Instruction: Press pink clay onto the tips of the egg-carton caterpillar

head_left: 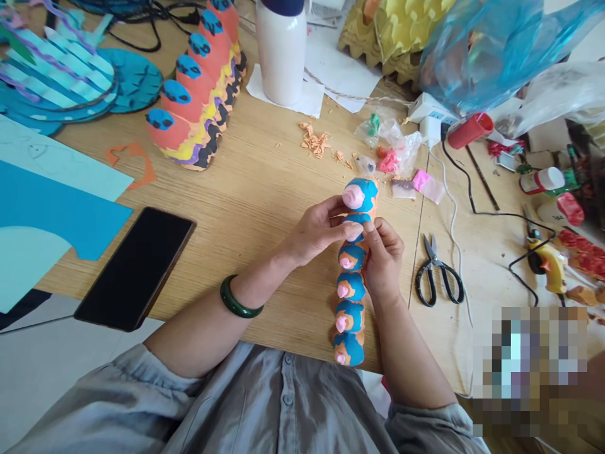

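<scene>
A row of several egg-carton cups (355, 285), coated in blue and orange clay, runs from the table's middle towards its front edge. Each visible cup bears a pink clay blob, and the one on the far cup is the largest and flattest. My left hand (316, 232) grips the row near its far end, with the thumb on the second cup. On the other side my right hand (384, 260) is closed around the row's edge. Both thumbs press close together at the second cup's pink clay, which they partly cover.
Black-handled scissors (437, 271) lie open at the right, near a white cable (454, 230). Clay packets (411, 183) and orange scraps (314, 140) lie beyond. A painted egg-carton row (203, 94), a phone (137, 268) and a white bottle (282, 57) stand or lie leftward.
</scene>
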Tool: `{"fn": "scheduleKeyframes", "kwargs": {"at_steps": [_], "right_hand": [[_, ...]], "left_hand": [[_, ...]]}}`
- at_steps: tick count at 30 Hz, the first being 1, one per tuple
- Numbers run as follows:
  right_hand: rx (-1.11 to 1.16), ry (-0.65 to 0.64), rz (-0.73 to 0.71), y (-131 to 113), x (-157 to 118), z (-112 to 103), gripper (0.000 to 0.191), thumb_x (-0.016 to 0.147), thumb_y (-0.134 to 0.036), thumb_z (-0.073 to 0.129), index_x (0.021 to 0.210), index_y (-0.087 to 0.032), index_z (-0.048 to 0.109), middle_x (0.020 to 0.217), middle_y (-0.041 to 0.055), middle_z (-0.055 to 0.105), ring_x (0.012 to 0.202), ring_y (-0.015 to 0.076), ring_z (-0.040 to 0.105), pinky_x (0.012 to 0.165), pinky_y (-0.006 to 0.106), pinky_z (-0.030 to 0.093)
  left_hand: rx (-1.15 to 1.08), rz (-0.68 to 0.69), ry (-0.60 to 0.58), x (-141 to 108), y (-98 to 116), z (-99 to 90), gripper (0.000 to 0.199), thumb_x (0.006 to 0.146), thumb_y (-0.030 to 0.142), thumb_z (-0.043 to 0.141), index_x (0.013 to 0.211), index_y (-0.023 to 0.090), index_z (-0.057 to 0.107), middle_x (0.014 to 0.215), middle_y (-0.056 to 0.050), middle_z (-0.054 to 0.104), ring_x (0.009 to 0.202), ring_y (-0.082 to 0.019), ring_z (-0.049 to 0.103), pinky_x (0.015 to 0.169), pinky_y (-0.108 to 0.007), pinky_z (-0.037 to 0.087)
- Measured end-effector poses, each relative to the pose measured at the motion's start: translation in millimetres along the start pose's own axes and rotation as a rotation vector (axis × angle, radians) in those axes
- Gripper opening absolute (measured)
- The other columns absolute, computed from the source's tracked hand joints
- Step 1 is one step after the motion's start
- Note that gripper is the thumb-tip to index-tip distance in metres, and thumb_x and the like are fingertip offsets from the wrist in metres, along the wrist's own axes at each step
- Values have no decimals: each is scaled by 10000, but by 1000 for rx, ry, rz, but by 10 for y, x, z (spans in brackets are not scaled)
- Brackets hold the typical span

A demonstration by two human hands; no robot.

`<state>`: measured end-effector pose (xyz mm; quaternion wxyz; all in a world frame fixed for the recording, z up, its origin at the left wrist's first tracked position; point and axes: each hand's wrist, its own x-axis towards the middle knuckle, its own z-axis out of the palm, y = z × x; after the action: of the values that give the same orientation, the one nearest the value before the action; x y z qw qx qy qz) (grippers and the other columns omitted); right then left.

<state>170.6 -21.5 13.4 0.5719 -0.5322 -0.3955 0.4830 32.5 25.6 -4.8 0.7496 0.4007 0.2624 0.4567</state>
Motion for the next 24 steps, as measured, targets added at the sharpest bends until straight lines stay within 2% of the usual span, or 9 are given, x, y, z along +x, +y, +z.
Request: {"fn": "scheduleKeyframes", "kwargs": {"at_steps": [3, 6, 10, 13, 19, 24], "right_hand": [[-38, -8, -10, 1, -14, 10, 399, 885, -520, 793, 654, -239, 630, 623, -42, 526, 578, 117, 411, 566, 277, 384], [-44, -10, -32, -15, -17, 9, 379, 904, -482, 770, 654, -237, 624, 615, -45, 501, 566, 114, 386, 571, 278, 381], [-56, 2, -63, -28, -10, 2, 424, 901, -497, 761, 635, -227, 570, 605, -51, 456, 555, 107, 358, 554, 272, 361], [-55, -16, -73, -21, -4, -3, 437, 891, -516, 767, 644, -224, 554, 602, -56, 445, 548, 101, 349, 548, 266, 362], [20, -15, -20, 4, 17, -25, 431, 899, -484, 756, 650, -225, 519, 619, -53, 417, 542, 97, 328, 506, 257, 318], [92, -6, 23, 22, 48, -51, 443, 887, -500, 766, 655, -228, 506, 628, -49, 425, 542, 100, 335, 487, 260, 297]], "left_hand": [[-13, -35, -11, -10, 18, 20, 340, 764, 340, 841, 1017, 189, 669, 896, 3, 664, 779, -122, 581, 737, -269, 509], [-58, -73, -21, -22, 52, 42, 268, 803, 374, 803, 972, 208, 676, 859, 10, 632, 766, -127, 556, 731, -271, 506], [-219, -94, -38, -29, 85, 66, 350, 843, 529, 773, 952, 207, 693, 799, 7, 600, 745, -137, 564, 696, -270, 514], [-260, -99, -27, -27, 83, 68, 329, 817, 466, 826, 951, 188, 711, 786, 20, 609, 721, -104, 558, 679, -223, 505], [-307, -121, -48, -12, 53, 47, 336, 803, 400, 855, 1042, 188, 748, 921, -3, 714, 842, -121, 642, 787, -236, 531], [-248, -123, -45, -16, 63, 64, 377, 806, 326, 870, 1127, 190, 727, 1089, -28, 739, 979, -146, 666, 881, -262, 522]]}}
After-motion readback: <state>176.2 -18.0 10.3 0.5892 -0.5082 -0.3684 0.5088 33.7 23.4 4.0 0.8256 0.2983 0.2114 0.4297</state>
